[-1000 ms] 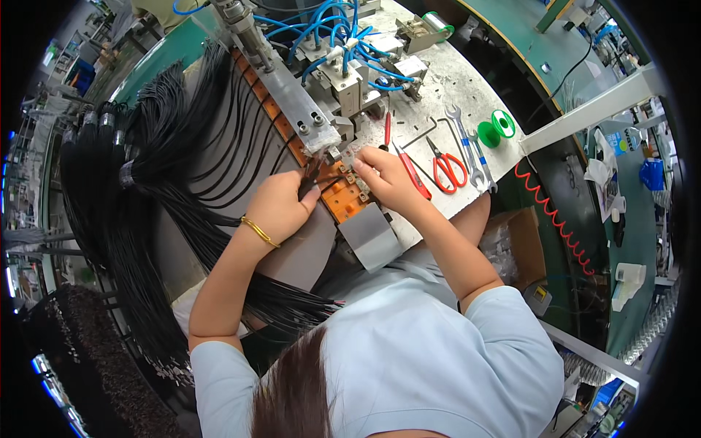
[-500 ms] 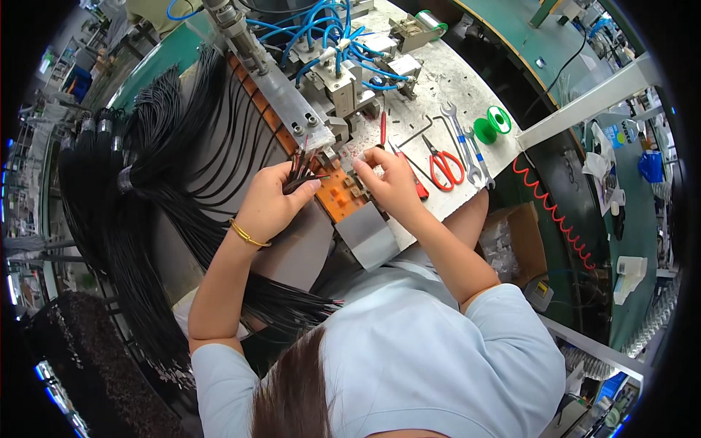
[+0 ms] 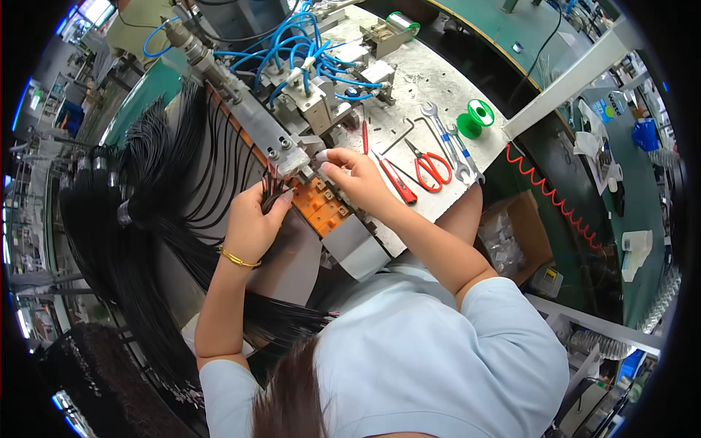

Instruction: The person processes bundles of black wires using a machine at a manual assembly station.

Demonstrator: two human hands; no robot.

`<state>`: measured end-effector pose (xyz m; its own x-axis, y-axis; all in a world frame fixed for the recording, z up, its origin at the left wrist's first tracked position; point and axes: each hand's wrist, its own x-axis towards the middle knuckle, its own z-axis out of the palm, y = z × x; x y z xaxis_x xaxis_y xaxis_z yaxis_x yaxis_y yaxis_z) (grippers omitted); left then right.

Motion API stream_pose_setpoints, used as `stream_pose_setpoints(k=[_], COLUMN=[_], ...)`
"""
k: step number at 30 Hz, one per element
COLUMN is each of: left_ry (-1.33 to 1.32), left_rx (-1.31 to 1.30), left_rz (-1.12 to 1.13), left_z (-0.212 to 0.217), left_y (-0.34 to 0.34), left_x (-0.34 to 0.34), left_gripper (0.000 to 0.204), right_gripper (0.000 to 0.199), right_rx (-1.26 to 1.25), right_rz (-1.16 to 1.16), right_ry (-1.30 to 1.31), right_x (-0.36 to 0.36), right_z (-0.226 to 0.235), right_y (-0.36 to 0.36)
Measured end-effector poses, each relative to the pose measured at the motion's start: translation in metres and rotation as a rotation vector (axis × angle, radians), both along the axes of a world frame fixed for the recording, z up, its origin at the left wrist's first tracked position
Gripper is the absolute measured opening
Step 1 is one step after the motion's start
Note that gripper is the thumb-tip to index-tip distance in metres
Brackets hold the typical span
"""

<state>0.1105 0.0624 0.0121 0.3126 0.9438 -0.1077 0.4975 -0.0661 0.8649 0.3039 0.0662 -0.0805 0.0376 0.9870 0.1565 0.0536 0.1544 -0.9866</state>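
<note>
Several thin black cables (image 3: 273, 197) with reddish wire ends are gripped by my left hand (image 3: 248, 223), its thumb pressed over them. That hand is beside an orange fixture block (image 3: 321, 208) with small metal pieces on it. My right hand (image 3: 354, 181) has its thumb and forefinger close together by the metal head (image 3: 288, 157) of the machine. Something whitish shows at those fingertips, too small to name. From the machine's orange rail, a row of black cables (image 3: 213, 164) runs left to thick bundles of black cable (image 3: 139, 255) hanging over the table's side.
Right of the machine lie a red-handled knife (image 3: 398, 181), red-handled scissors (image 3: 433, 171), wrenches (image 3: 447, 142) and a green spool (image 3: 478, 117). Blue air hoses (image 3: 299, 51) crowd the machine's top. A cardboard box (image 3: 522, 237) stands below the table's right edge.
The view has shifted, so the machine and tools sit further left. My right hand has moved slightly forward beside the metal head. My left hand still grips the cables.
</note>
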Motion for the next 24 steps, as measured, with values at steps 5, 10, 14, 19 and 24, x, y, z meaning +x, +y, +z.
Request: stream_pose_setpoints(k=[5, 10, 14, 19, 24], left_ry=[0.041, 0.094, 0.199, 0.246, 0.168], left_rx=[0.017, 0.019, 0.221, 0.308, 0.059], left_rz=[-0.012, 0.031, 0.063, 0.052, 0.086], left_z=[-0.003, -0.005, -0.019, -0.025, -0.012], left_y=[0.002, 0.004, 0.012, 0.015, 0.014], left_x=[-0.001, 0.0, -0.002, -0.008, -0.004], left_gripper=[0.013, 0.015, 0.016, 0.017, 0.016], right_gripper=[0.026, 0.024, 0.022, 0.024, 0.026], right_rx=[0.007, -0.263, -0.413, -0.264, -0.282], right_rz=[0.027, 0.165, 0.136, 0.063, 0.1], right_ry=[-0.065, 0.448, 0.669, 0.53, 0.407], right_x=[-0.001, 0.001, 0.001, 0.001, 0.003], right_z=[0.013, 0.004, 0.006, 0.001, 0.002], right_y=[-0.005, -0.003, -0.004, -0.004, -0.001])
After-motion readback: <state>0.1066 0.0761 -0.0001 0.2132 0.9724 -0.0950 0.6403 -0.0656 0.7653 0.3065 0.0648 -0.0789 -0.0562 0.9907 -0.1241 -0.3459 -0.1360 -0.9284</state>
